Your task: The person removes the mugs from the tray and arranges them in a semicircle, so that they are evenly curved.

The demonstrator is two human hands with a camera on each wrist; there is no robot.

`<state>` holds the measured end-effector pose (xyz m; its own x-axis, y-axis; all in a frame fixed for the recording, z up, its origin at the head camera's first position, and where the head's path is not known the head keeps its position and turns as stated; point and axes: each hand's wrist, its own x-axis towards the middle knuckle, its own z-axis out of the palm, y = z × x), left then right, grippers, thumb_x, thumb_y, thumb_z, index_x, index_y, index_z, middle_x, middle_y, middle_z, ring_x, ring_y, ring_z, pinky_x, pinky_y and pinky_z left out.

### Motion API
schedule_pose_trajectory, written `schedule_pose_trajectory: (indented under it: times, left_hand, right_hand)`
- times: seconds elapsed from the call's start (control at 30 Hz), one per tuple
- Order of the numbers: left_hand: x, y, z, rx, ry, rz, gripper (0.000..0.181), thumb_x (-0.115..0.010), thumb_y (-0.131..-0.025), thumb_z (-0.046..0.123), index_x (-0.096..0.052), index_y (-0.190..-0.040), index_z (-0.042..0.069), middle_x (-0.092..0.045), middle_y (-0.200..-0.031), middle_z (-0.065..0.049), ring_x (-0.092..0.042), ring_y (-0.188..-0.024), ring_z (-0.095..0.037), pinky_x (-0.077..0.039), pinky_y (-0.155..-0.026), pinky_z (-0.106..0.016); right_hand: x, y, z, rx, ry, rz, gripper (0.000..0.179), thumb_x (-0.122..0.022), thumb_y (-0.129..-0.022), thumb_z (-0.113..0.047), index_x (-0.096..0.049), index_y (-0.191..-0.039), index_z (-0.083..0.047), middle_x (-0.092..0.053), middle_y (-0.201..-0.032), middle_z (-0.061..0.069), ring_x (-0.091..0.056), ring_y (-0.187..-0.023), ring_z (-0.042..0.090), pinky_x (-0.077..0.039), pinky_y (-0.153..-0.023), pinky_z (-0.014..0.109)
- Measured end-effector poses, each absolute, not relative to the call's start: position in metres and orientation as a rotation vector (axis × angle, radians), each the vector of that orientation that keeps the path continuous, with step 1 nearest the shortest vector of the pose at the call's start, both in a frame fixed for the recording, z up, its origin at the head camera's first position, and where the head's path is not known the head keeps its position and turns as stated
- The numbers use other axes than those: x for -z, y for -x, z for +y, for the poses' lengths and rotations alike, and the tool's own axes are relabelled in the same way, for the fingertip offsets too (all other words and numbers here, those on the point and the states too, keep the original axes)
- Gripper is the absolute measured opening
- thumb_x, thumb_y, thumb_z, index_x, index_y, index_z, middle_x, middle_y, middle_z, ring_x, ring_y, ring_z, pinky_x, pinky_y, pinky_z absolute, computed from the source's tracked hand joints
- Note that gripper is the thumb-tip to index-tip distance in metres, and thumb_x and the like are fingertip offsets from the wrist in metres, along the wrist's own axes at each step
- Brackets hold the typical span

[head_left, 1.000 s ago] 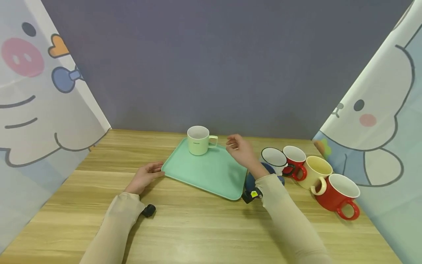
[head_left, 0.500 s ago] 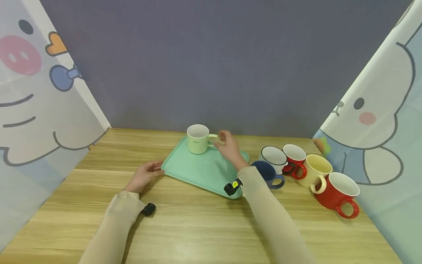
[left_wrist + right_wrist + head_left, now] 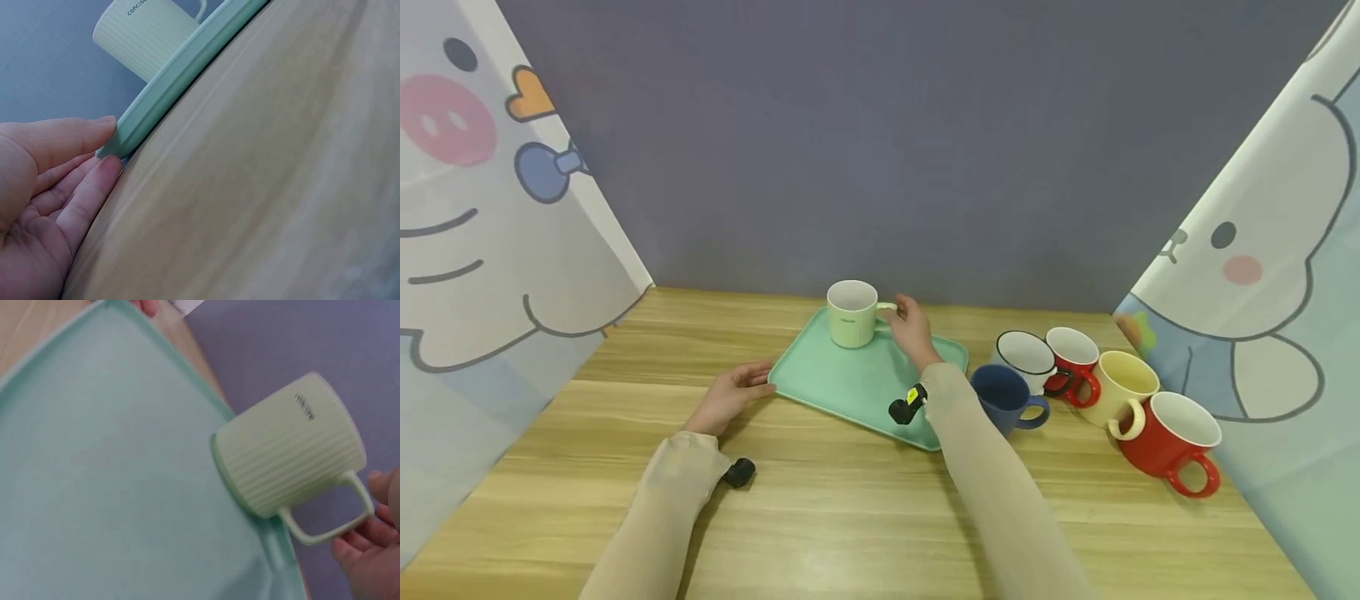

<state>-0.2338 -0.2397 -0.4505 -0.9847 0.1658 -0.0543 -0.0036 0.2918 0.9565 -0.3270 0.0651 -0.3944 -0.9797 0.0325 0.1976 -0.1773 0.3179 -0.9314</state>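
A pale green ribbed mug stands upright on the mint-green tray, near its back edge, with its handle to the right. My right hand is at that handle; in the right wrist view its fingers curl around the handle's outer corner, the thumb on the other side. At the tray's left corner, my left hand holds the rim between thumb and finger, as the left wrist view shows.
A blue mug stands just right of the tray. Beyond it are a white mug with a black rim, a red mug, a yellow mug and another red mug. A grey panel rises behind the table.
My right hand has moved left, over the tray, to the green mug's handle, uncovering the blue mug. The left hand and the tray stay in place.
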Motion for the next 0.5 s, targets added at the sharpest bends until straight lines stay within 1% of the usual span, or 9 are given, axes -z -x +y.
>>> schedule_pose_trajectory:
  times: [0.13,0.2,0.3,0.37,0.43,0.5]
  left_hand:
    - [0.45,0.236,-0.24,-1.787,-0.151,2.406,0.059,-0.064,-0.099,0.015,-0.039,-0.148,-0.006,-0.047,-0.144,-0.025,-0.046,-0.131,-0.036,-0.045,-0.103,-0.033]
    - [0.451,0.237,-0.239,-1.796,-0.151,2.4,0.059,-0.065,-0.098,0.014,-0.04,-0.147,-0.007,-0.048,-0.143,-0.026,-0.046,-0.131,-0.037,-0.045,-0.103,-0.033]
    - [0.451,0.238,-0.239,-1.797,-0.15,2.391,0.059,-0.065,-0.098,0.014,-0.04,-0.147,-0.007,-0.048,-0.143,-0.025,-0.046,-0.131,-0.036,-0.045,-0.104,-0.034]
    - [0.452,0.238,-0.239,-1.792,-0.15,2.39,0.06,-0.065,-0.098,0.015,-0.039,-0.148,-0.006,-0.048,-0.143,-0.025,-0.046,-0.131,-0.037,-0.044,-0.104,-0.035]
    - [0.453,0.238,-0.241,-1.789,-0.143,2.39,0.06,-0.065,-0.098,0.015,-0.039,-0.148,-0.006,-0.047,-0.144,-0.025,-0.045,-0.132,-0.036,-0.044,-0.104,-0.035]
    - [0.454,0.238,-0.242,-1.788,-0.151,2.396,0.06,-0.065,-0.099,0.016,-0.039,-0.148,-0.006,-0.047,-0.145,-0.025,-0.045,-0.132,-0.037,-0.045,-0.104,-0.033]
  right_hand:
    - [0.395,0.331,0.064,-1.662,-0.128,-2.411,0.036,-0.056,-0.102,-0.011,-0.056,-0.132,0.008,-0.057,-0.134,0.025,-0.052,-0.126,0.036,-0.043,-0.106,0.043]
    - [0.397,0.332,0.064,-1.637,-0.118,-2.42,0.032,-0.057,-0.102,-0.013,-0.058,-0.127,0.007,-0.06,-0.128,0.023,-0.055,-0.121,0.035,-0.045,-0.102,0.043]
    - [0.401,0.333,0.064,-1.626,-0.109,-2.447,0.028,-0.057,-0.102,-0.014,-0.059,-0.123,0.005,-0.062,-0.116,0.021,-0.056,-0.107,0.032,-0.048,-0.092,0.041]
    - [0.404,0.333,0.065,-1.615,-0.112,-2.473,0.026,-0.056,-0.103,-0.016,-0.061,-0.118,0.005,-0.062,-0.108,0.018,-0.056,-0.099,0.029,-0.048,-0.085,0.04]
    - [0.406,0.333,0.065,-1.632,-0.131,-2.483,0.024,-0.056,-0.103,-0.017,-0.063,-0.114,0.003,-0.063,-0.105,0.017,-0.057,-0.097,0.028,-0.048,-0.083,0.039]
    - [0.407,0.333,0.065,-1.659,-0.169,-2.474,0.023,-0.056,-0.103,-0.017,-0.063,-0.108,0.004,-0.065,-0.105,0.018,-0.06,-0.099,0.029,-0.049,-0.084,0.039]
